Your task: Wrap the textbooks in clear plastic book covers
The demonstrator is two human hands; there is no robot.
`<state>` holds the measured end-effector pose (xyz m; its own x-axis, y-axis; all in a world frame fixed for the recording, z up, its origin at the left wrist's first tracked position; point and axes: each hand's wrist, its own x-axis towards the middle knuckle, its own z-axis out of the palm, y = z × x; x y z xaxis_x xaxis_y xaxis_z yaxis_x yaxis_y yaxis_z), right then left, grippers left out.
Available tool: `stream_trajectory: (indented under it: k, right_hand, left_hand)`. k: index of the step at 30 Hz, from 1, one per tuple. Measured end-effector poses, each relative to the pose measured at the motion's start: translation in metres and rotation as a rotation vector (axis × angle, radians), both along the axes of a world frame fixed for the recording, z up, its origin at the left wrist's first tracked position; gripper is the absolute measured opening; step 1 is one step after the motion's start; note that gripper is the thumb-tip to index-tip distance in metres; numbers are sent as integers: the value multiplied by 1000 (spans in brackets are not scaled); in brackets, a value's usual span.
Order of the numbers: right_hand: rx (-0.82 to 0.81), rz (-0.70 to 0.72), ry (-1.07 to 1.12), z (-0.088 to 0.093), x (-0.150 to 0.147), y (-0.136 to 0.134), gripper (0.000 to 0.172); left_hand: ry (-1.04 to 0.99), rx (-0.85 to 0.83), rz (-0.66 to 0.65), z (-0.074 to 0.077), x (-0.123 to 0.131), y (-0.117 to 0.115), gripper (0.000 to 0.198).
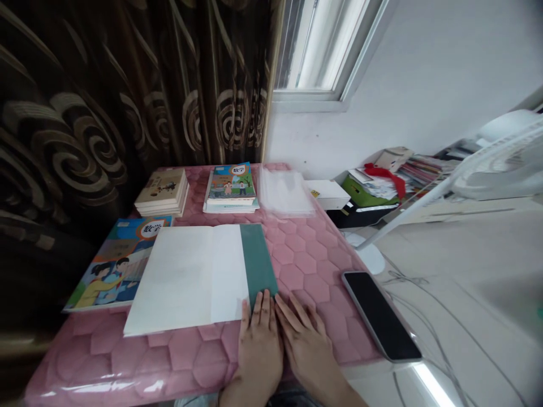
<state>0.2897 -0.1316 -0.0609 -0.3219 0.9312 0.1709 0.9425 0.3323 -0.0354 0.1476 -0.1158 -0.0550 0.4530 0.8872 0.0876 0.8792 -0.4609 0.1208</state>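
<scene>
An open book [182, 277] lies flat with blank white pages showing, and a green strip [259, 261] runs along its right side. My left hand [261, 339] rests with its fingers stretched out on the lower end of that strip and the white edge beside it. Close against it, my right hand [303, 333] lies flat with straight fingers, its fingertips at the strip's lower right corner and the rest over the pink cover. Neither hand grips anything. A maths textbook [114, 265] with a blue illustrated cover is partly hidden under the book's left side.
Behind are a stack of tan books [163, 189], a pile of textbooks [231, 189] and clear plastic sleeves [286, 192]. A phone [379, 316] lies at the right edge of the pink padded table cover [203, 350]. A white fan [424, 203] stands beyond; cables [424, 305] cross the floor.
</scene>
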Motion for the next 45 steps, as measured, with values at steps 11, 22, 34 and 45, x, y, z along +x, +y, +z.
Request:
stream_trajectory:
  k: [11,22,34,45]
  right_hand:
    - [79,-2,5,0,-1,-2,51]
    - [215,2,148,-4,-49,-5,48]
    - [151,-3,305,13,-54,-6,71]
    - [224,26,145,-8,-28,-12,67]
  left_hand:
    - [-4,282,188,7,-86,-21,62]
    - [55,407,167,10,-83,-19,49]
    - [21,423,180,25,-77,-19,44]
    - [-15,401,-59,4,-32,-4,44]
